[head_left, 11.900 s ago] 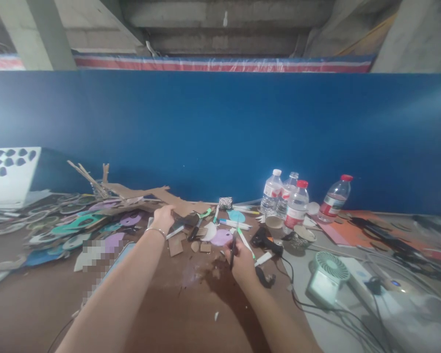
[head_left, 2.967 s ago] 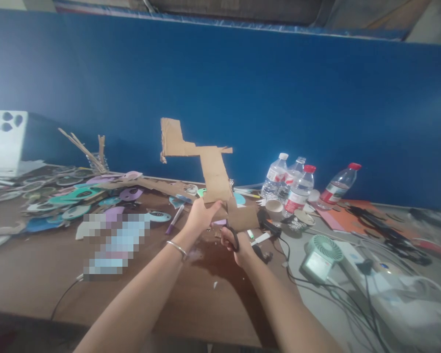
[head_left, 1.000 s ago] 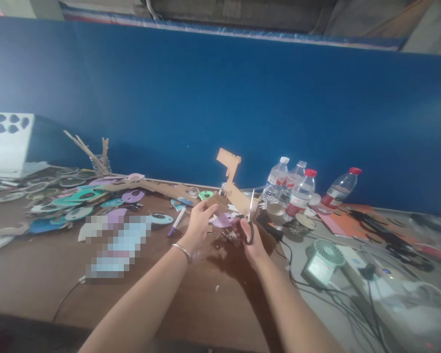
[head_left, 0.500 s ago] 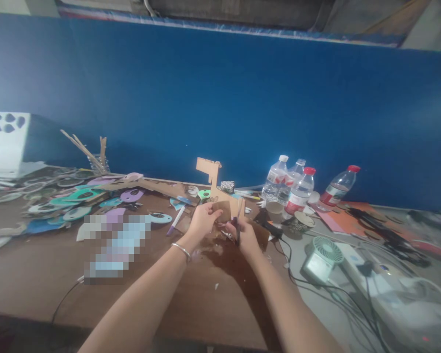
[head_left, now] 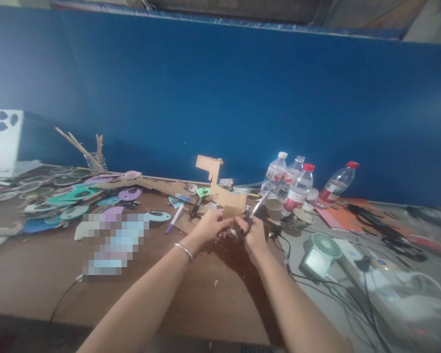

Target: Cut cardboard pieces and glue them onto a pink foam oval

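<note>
My left hand (head_left: 212,224), a silver bangle at its wrist, is closed on a small brown piece of cardboard (head_left: 233,211). In my right hand (head_left: 255,234) are scissors (head_left: 258,206) with dark handles, their blades pointing up and to the right, clear of the piece. The right fingertips come close to the lower edge of the same piece; whether they pinch it I cannot tell. Just behind stands a larger cardboard cutout (head_left: 214,169) with a stepped outline. Left of my left hand lie a purple-tipped white marker (head_left: 174,219) and a black-handled tool (head_left: 197,206).
Coloured leaf-like cutouts (head_left: 73,195) pile up on the left, near a jar of sticks (head_left: 95,161). Several plastic bottles (head_left: 297,189), a small green fan (head_left: 321,255) and a white power strip (head_left: 363,272) with cables occupy the right. A blue partition (head_left: 220,98) closes off the back.
The scissors have swung from near upright beside the cardboard to a slant up and right. My right hand has shifted slightly right, and the small cardboard piece shows more plainly between the hands.
</note>
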`<state>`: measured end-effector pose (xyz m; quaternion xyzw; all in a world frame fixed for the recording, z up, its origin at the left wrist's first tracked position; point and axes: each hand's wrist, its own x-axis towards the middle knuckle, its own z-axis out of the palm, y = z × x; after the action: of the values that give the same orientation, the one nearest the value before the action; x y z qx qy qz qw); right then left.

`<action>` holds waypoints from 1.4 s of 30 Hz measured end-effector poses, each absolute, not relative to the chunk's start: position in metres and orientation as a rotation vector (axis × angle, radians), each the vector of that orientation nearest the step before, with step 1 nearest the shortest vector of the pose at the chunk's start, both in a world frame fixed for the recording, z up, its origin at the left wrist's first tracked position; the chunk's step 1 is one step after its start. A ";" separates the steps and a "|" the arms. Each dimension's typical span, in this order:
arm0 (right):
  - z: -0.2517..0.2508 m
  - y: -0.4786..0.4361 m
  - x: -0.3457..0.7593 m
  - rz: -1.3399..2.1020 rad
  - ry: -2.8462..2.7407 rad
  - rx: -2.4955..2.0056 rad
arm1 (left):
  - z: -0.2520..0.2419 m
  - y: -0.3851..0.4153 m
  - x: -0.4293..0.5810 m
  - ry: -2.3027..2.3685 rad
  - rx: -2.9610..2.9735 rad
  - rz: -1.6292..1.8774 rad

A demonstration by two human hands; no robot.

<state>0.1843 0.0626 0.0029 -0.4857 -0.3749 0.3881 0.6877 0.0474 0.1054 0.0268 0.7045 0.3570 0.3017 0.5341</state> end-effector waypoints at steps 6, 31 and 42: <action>0.005 0.059 0.182 0.883 -1.085 -1.118 | 0.032 0.109 0.049 0.935 1.522 0.954; -0.005 0.059 0.180 0.931 -1.657 -1.217 | 0.035 0.110 0.047 1.056 1.516 1.211; -0.004 0.058 0.176 0.901 -1.641 -1.299 | 0.036 0.108 0.050 1.058 1.500 1.185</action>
<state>0.1760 0.0579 -0.0038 -0.5177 -0.6541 0.3591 0.4185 0.0503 0.1077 0.0360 0.6095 0.4299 0.4816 0.4602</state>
